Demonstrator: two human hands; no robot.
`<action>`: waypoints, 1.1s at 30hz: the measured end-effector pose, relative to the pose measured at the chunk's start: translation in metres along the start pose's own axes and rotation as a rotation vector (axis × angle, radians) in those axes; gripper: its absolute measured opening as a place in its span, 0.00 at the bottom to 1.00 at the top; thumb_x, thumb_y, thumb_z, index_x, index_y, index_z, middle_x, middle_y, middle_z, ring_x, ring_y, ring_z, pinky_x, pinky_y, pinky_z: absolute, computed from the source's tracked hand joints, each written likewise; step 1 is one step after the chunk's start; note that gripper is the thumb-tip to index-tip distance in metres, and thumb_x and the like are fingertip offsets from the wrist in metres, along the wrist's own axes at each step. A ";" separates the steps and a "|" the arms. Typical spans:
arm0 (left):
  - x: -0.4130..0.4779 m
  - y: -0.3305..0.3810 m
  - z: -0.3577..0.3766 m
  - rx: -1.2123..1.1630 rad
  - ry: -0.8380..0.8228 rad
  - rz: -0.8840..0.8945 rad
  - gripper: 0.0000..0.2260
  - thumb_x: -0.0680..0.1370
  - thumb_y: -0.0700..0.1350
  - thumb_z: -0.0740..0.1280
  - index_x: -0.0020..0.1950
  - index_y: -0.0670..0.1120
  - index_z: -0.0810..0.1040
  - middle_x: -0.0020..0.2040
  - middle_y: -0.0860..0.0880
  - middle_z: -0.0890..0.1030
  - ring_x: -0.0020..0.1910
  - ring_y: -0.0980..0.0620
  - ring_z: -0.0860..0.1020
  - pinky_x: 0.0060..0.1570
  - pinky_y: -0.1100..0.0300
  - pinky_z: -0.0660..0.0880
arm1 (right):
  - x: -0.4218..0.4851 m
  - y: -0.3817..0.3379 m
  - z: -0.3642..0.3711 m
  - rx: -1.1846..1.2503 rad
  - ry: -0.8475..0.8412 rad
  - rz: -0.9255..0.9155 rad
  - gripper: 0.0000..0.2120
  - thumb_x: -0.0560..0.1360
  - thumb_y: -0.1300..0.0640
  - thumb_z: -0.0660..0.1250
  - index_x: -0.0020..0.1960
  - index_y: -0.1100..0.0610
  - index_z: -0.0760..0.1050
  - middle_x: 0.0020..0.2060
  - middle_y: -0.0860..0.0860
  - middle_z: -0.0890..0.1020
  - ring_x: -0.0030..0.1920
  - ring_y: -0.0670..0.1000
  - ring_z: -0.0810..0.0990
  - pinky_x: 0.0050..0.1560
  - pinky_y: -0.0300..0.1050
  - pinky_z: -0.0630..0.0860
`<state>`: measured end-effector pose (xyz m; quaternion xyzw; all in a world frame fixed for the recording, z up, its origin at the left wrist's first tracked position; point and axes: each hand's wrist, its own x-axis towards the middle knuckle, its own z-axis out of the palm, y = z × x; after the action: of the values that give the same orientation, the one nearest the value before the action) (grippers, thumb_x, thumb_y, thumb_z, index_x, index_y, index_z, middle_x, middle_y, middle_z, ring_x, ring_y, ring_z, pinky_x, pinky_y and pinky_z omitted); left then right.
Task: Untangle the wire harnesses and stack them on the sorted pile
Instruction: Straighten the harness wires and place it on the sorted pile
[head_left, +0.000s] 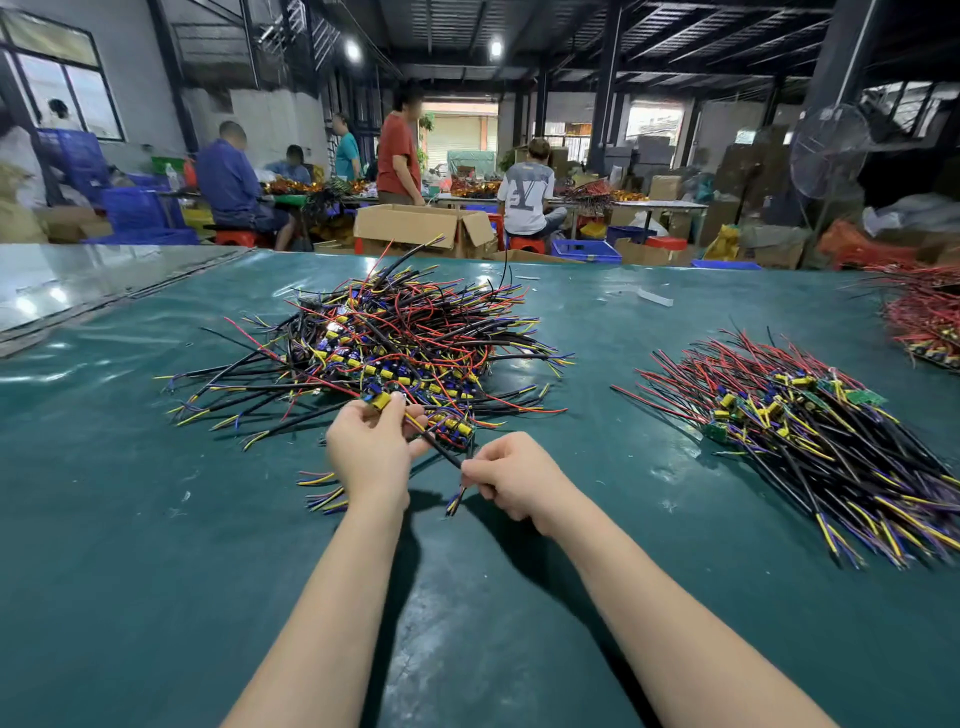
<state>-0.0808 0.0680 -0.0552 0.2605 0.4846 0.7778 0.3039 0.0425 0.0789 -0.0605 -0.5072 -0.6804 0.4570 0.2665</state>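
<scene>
While the two grips share one harness, head view: the left grip is clenched round the component end, with a yellow part showing above its fingers. The right grip pinches the black cable of the same held harness close to its stripped coloured tail.
Why held so: this looks like an anchor-and-draw hold. One grip fixes the heavy end and the other can lead the cable out from under its neighbours. With the grips apart the cable runs straight between them, so any crossing strand shows.
Tangled heap: it lies just beyond the left grip, and its nearest strands reach that grip's fingertips. Whether other wires cross the held harness there cannot be told.
Loose ends: a few yellow and blue tips lie on the desk, just to the left of the left grip's wrist.
Sorted pile: it sits well off to the right of the right grip and a little beyond it. Its harnesses lie roughly parallel, red leads away and stripped tails toward the person, probably so each new one beds flat.
Step in hand: freeing one harness, which is not yet carried across.
</scene>
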 end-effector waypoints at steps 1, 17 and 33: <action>0.001 0.000 -0.002 0.013 0.013 0.015 0.10 0.78 0.37 0.63 0.38 0.43 0.69 0.33 0.46 0.78 0.24 0.61 0.78 0.22 0.66 0.74 | 0.000 0.000 0.003 -0.023 0.021 -0.003 0.13 0.73 0.61 0.63 0.30 0.58 0.72 0.24 0.51 0.67 0.19 0.47 0.59 0.18 0.32 0.54; 0.006 -0.001 -0.005 0.064 0.105 0.001 0.09 0.78 0.39 0.64 0.39 0.45 0.68 0.35 0.47 0.78 0.36 0.53 0.79 0.22 0.66 0.75 | -0.002 -0.002 -0.005 -0.310 0.048 0.000 0.09 0.72 0.60 0.65 0.32 0.56 0.78 0.24 0.51 0.71 0.16 0.43 0.64 0.18 0.33 0.60; 0.024 0.010 -0.026 -0.195 0.256 -0.177 0.11 0.78 0.37 0.62 0.37 0.44 0.67 0.34 0.46 0.77 0.23 0.60 0.77 0.21 0.66 0.74 | -0.001 0.007 -0.016 0.504 -0.186 0.057 0.12 0.76 0.63 0.63 0.34 0.61 0.77 0.18 0.45 0.63 0.18 0.42 0.60 0.18 0.31 0.57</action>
<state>-0.1178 0.0666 -0.0532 0.0849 0.4625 0.8182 0.3309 0.0595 0.0839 -0.0598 -0.3995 -0.5522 0.6640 0.3076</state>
